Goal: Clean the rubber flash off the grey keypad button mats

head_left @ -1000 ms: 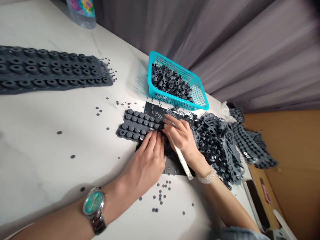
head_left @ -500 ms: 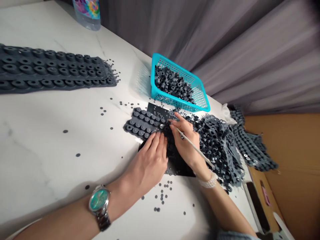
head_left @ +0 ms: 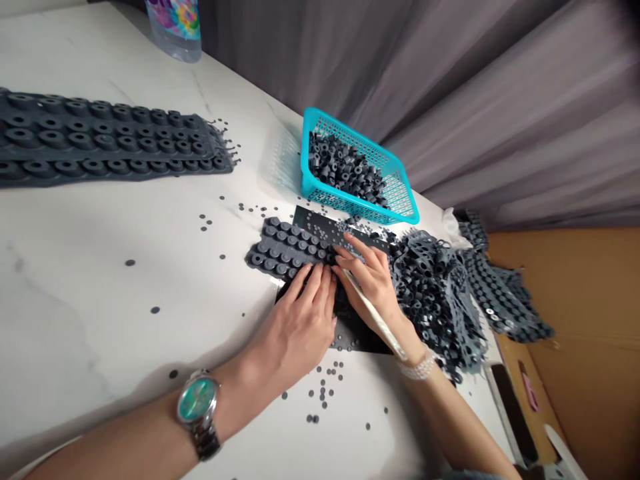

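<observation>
A dark grey rubber sheet [head_left: 285, 247] with rows of round raised bosses lies on a black mat [head_left: 363, 337]. My left hand [head_left: 305, 313], a watch on its wrist, lies with outstretched fingers on the near edge of this sheet. At the sheet's right end, my right hand [head_left: 370, 277] pinches a slim white pen-like tool [head_left: 376, 319], which slants back toward the wrist. Fingers hide the tool's tip. Small dark discs [head_left: 323, 390] are scattered on and around the mat.
Behind the mat stands a turquoise basket [head_left: 306, 153] of small dark rubber pieces. A heap of rubber parts and webbed scraps [head_left: 435, 293] lies right of my right hand. Far left are a longer bossed strip [head_left: 105, 140] and a bottle [head_left: 175, 30]. A cardboard box [head_left: 575, 293] borders the right.
My right hand has shifted slightly, and the white tool now slants more steeply, its rear end nearer the wrist. My left hand stays on the sheet.
</observation>
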The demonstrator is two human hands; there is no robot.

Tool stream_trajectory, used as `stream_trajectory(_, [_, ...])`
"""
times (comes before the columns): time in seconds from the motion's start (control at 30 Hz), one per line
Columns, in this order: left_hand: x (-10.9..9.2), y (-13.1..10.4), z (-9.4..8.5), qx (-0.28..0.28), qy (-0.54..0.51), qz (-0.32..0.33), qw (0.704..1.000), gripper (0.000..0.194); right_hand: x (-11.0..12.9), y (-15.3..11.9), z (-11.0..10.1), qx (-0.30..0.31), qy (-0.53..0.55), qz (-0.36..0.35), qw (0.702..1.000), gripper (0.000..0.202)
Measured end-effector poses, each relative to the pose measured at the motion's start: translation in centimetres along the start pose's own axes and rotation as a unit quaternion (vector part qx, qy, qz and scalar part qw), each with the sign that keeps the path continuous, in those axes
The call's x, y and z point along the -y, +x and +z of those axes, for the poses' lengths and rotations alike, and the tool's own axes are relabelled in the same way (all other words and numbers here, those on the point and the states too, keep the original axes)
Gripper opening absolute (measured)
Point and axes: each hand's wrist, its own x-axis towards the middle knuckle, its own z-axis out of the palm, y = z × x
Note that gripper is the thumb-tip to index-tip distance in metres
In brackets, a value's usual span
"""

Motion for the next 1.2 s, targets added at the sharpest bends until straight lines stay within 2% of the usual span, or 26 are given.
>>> stream_trajectory(0.13, [0.0, 0.0, -0.2, 0.008, -0.013, -0.001, 1.0, 0.053, 0.1, 0.3, 0.1, 0.011, -0.013, -0.014, 1.0, 0.014])
stream_trajectory(0.23, [0.1, 0.0, -0.2, 0.012, -0.016, -0.002, 1.0, 0.052, -0.7, 0.6, 0.1, 0.014, -0.02, -0.01, 1.0, 0.015])
stream_trajectory(0.37, [0.1, 0.0, -0.1, 0.025, -0.017, -0.002, 1.0, 0.053, -3.1, 0.9, -0.2, -0.067, -0.044, 0.13, 0.988, 0.017])
stream_trajectory(0.43, [0.1, 0.0, -0.1, 0.031, -0.015, -0.001, 0.999, 0.054, -3.8, 0.9, -0.4, -0.082, -0.041, 0.172, 0.981, 0.014])
stream_trajectory(0.5, [0.1, 0.0, -0.1, 0.027, -0.013, 0.002, 1.0, 0.054, -3.4, 0.9, -0.6, -0.066, -0.028, 0.159, 0.985, 0.01])
stream_trajectory(0.6, [0.1, 0.0, -0.2, 0.016, -0.017, 0.0, 1.0, 0.054, -1.6, 0.9, -0.5, -0.04, -0.008, 0.094, 0.995, 0.009])
stream_trajectory(0.73, [0.0, 0.1, -0.1, 0.009, -0.022, -0.008, 1.0, 0.055, 0.1, 1.0, -0.1, -0.034, 0.008, 0.042, 0.999, 0.013])
stream_trajectory(0.97, [0.0, 0.0, -0.1, -0.005, -0.016, -0.009, 1.0, 0.055, 0.3, 1.5, 0.3, 0.006, 0.016, -0.017, 1.0, 0.013])
stream_trajectory(1.2, [0.0, -0.1, -0.3, 0.008, -0.009, -0.008, 1.0, 0.056, 0.7, 1.3, 0.1, 0.033, 0.002, -0.016, 0.999, 0.015])
